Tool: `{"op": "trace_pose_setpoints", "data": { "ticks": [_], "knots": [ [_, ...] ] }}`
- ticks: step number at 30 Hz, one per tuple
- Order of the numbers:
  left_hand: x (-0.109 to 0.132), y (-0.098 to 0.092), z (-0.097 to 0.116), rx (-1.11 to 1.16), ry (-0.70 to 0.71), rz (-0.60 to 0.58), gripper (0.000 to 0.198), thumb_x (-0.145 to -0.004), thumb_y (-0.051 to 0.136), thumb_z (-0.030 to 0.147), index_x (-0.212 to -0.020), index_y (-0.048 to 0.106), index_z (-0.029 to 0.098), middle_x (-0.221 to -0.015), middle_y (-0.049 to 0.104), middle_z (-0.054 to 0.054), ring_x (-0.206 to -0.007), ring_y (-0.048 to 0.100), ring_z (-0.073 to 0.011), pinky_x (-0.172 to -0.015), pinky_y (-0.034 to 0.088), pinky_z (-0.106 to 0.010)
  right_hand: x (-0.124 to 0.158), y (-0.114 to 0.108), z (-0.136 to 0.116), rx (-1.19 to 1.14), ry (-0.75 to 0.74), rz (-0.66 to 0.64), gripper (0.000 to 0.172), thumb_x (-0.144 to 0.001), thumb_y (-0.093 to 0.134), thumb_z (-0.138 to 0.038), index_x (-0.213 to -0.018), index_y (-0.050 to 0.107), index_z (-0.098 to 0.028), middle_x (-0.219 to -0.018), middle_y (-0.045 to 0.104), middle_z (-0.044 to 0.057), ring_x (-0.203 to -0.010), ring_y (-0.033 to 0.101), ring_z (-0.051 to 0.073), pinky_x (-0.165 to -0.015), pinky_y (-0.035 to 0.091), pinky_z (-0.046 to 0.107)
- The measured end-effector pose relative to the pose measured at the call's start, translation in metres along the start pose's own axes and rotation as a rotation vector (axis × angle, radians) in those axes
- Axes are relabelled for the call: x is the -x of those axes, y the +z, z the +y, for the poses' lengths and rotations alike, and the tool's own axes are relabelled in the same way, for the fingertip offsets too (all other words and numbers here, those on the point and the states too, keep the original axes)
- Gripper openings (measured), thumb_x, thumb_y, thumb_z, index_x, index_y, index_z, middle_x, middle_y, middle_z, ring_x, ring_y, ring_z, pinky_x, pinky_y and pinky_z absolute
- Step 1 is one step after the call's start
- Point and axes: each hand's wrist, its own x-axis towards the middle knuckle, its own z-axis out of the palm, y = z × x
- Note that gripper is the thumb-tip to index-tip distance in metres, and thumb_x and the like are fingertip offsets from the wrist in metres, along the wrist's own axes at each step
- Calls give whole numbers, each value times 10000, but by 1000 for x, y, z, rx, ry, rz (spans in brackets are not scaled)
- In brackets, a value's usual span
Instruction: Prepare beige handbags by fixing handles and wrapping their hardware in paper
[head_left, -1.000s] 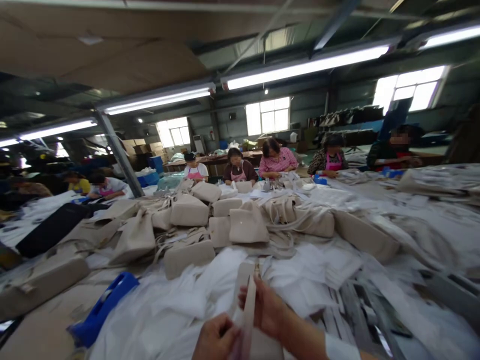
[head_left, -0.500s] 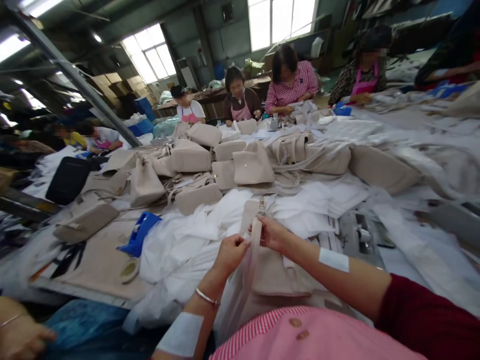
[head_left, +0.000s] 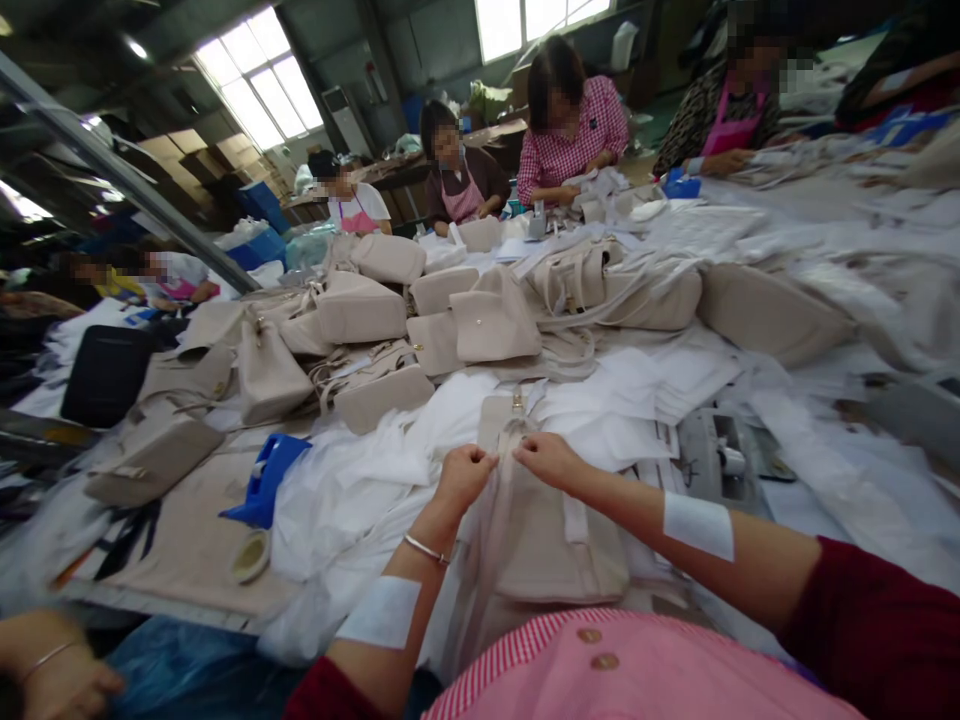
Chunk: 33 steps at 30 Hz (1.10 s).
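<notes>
In front of me lies a beige bag (head_left: 555, 555), its flap towards my pink apron. A long strap (head_left: 491, 520), partly in thin whitish wrap, runs down its left side. At its upper end is a small gold-coloured metal fitting (head_left: 517, 402). My left hand (head_left: 465, 478) is closed in a pinch just left of the strap's upper part. Close on the other side, my right hand (head_left: 551, 462) is also pinched, knuckles up. A narrow gap separates the two hands. Whatever the fingertips hold, if anything, is too small to see.
Beige bags (head_left: 360, 305) are heaped across the table. White wrapping sheets (head_left: 630, 385) lie around my work. A blue tape dispenser (head_left: 266, 480) and a tape roll (head_left: 250, 556) are at left, a grey dispenser (head_left: 720, 460) at right. Another person's hand (head_left: 64, 670) is at lower left.
My hands have moved off the strap and slightly up, the right one turning knuckles up. The strap now lies lower against the bag. The view has shifted a little.
</notes>
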Motion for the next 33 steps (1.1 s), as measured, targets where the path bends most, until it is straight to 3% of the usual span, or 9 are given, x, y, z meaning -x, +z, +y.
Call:
{"op": "trace_pose_setpoints", "data": {
  "ticks": [3,5,7,9,14,15,19,26,33],
  "knots": [
    [-7,5,-1,10,-5,-24,295,-713,640,422,-594,590,157,-516,502,41,-506,412,-100,-513,311,-224,-3,-5,-3,365,-370,110,189,-696,734,-278,-845,654,-192,-847,628,25,-788,540,167,-723,390,277],
    [-10,7,0,30,-6,-65,304,-716,651,434,-609,589,156,-513,498,46,-498,411,-95,-505,310,-219,-3,-3,-1,603,-512,106,159,-719,716,-278,-846,675,-191,-861,632,39,-811,552,181,-741,394,290],
    [-11,7,2,67,-17,-121,302,-716,664,440,-648,598,153,-517,501,51,-488,413,-91,-494,308,-216,-4,-1,1,692,-496,75,58,-750,680,-238,-731,674,-184,-812,621,41,-782,559,176,-729,396,289],
    [-12,4,5,116,-26,-175,285,-714,680,421,-774,630,147,-532,507,60,-483,423,-90,-488,312,-214,-6,-3,4,704,-478,62,112,-767,662,-209,-659,656,-181,-771,606,32,-750,555,166,-715,395,284],
    [-18,-9,13,137,101,-301,423,-700,707,316,-1085,634,155,-562,491,83,-516,439,-89,-522,346,-210,-11,-12,10,700,-578,130,72,-792,631,-160,-721,626,-171,-786,586,29,-751,539,160,-710,405,281],
    [-20,-10,14,132,121,-312,402,-701,703,298,-1071,642,153,-563,486,82,-521,436,-87,-527,348,-210,-11,-13,10,695,-607,150,24,-801,635,-183,-782,635,-170,-823,593,37,-776,544,166,-724,413,286],
    [-23,-11,16,157,132,-352,302,-717,683,269,-996,663,154,-572,482,75,-529,436,-83,-526,345,-208,-7,-10,8,692,-631,144,268,-751,733,-330,-966,666,-183,-962,607,68,-929,559,211,-827,434,329],
    [-21,-11,11,221,67,-396,183,-708,702,286,-797,630,142,-659,580,29,-549,485,-84,-527,371,-211,-6,-6,4,700,-502,69,46,-727,731,-232,-758,716,-201,-843,605,37,-827,568,183,-756,424,303],
    [-19,-13,10,170,126,-374,199,-674,742,273,-785,634,147,-643,570,34,-561,480,-87,-530,350,-207,-8,-3,4,658,-504,69,101,-736,748,-282,-768,729,-188,-787,606,23,-758,549,160,-705,403,280]
  ]
}}
